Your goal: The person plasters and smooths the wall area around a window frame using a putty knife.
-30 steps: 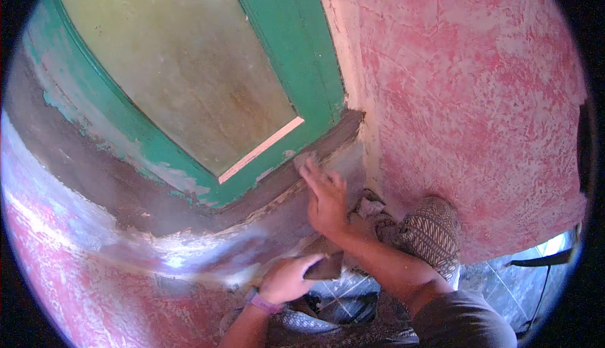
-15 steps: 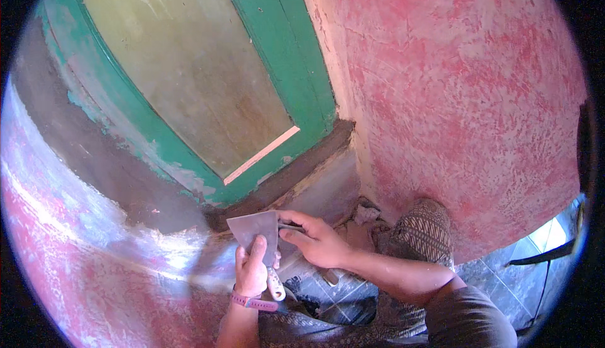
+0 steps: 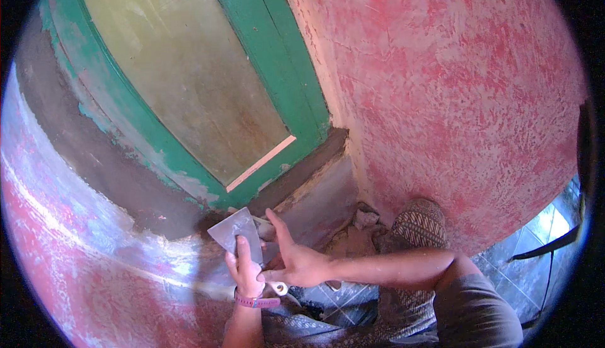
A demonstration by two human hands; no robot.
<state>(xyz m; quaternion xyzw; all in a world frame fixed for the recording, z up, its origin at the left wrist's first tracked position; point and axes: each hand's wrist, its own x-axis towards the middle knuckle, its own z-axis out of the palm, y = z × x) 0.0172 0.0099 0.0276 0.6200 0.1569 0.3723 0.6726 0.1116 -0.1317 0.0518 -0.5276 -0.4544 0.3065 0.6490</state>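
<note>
My left hand [image 3: 244, 277] is closed round a putty knife, its thumb lying on the broad grey metal blade [image 3: 234, 229]. The blade points up and away from me, and a pale handle end with a hole [image 3: 278, 288] shows below my hands. My right hand [image 3: 301, 265] is against the left one, its index finger stretched upward and the others bent. Beside that finger, partly behind the blade, is a flat pale-grey piece [image 3: 265, 227]. It seems to be in my right hand, but the fingers hide most of it.
Ahead is a green wooden frame [image 3: 302, 102] around a yellowish panel [image 3: 189, 64], with dark grey mortar [image 3: 113, 171] along its edge. A patchy pink wall [image 3: 454, 83] rises at the right. Rubble [image 3: 365, 216] lies in the corner near my patterned-cloth knee [image 3: 419, 225]. Blue-grey tiles [image 3: 504, 266] cover the floor.
The blade has shifted slightly left and tilted. My right hand has moved from the blade's right edge down and nearer to me, against my left hand, with its index finger now raised.
</note>
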